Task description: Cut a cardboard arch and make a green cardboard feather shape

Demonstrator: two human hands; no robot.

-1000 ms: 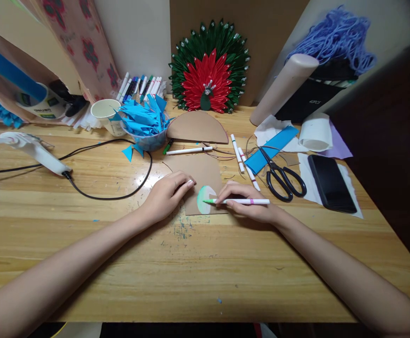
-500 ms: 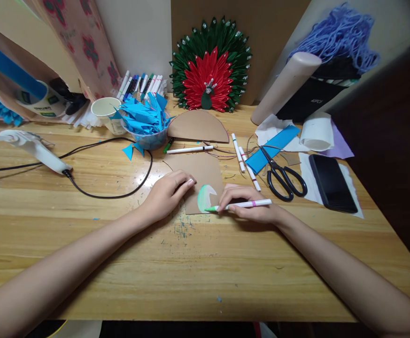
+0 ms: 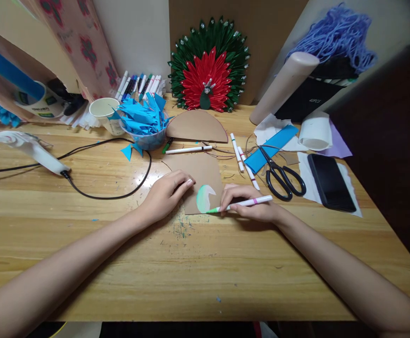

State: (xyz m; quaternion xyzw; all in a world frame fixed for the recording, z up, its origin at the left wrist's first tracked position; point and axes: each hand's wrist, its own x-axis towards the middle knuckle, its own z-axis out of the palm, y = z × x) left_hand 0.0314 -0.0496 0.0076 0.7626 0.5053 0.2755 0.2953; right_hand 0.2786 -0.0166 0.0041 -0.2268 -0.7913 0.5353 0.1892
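My right hand is closed around a white marker pen with a pink band. The pen's green tip touches the lower edge of a small rounded paper piece, white with pale green colouring on its left. Under that piece lies a sheet of brown cardboard. My left hand rests on the cardboard's left side, fingers curled and pressed together, holding it down. The undersides of the left fingers are hidden.
Black-handled scissors, a blue strip and a phone lie to the right. Behind are a cardboard half-disc, a bowl of blue pieces and a red-and-green peacock craft. A black cable loops at left.
The green tip has moved very slightly right along the paper's lower edge. My left hand stays put on the cardboard. The whole view has shifted a little.
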